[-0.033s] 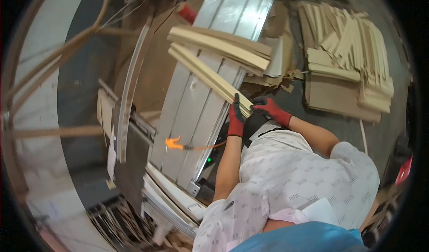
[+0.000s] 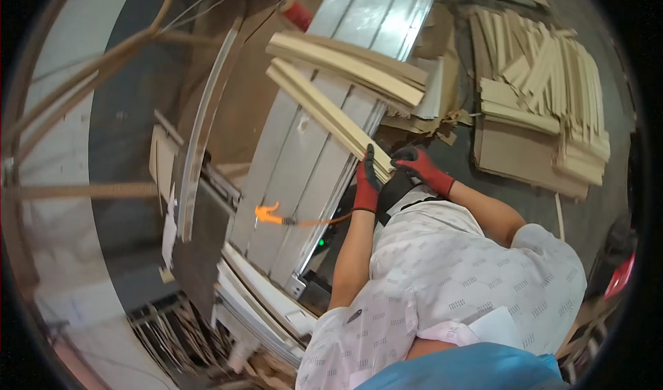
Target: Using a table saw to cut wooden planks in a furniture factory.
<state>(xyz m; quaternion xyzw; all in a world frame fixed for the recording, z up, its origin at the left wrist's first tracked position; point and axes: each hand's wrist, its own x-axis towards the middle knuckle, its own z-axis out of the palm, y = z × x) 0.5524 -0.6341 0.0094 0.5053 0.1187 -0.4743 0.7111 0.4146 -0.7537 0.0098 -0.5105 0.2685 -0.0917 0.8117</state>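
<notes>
A few long pale wooden strips (image 2: 330, 115) lie together, slanting from the metal machine table toward my body. My left hand (image 2: 369, 179), in a red and black glove, is closed around their near end with the thumb on top. At that same end my right hand (image 2: 425, 169), gloved alike, has its fingers pinched at the strips' tip. Just beyond, a stack of similar strips (image 2: 345, 69) rests across the slotted metal table (image 2: 290, 162). An orange air blow gun (image 2: 268, 214) with an orange hose lies on the table to the left of my forearm.
To the right, a large pile of loose strips (image 2: 542, 72) sits on flat brown boards (image 2: 514, 148) on the floor. Torn cardboard (image 2: 438, 41) lies beside the table. A long metal rail (image 2: 207, 127) runs along the left. White panels (image 2: 259, 290) lean at the table's near end.
The whole view has shifted slightly. Both hands keep the same hold at the near end of the strips, with no clear movement of their own.
</notes>
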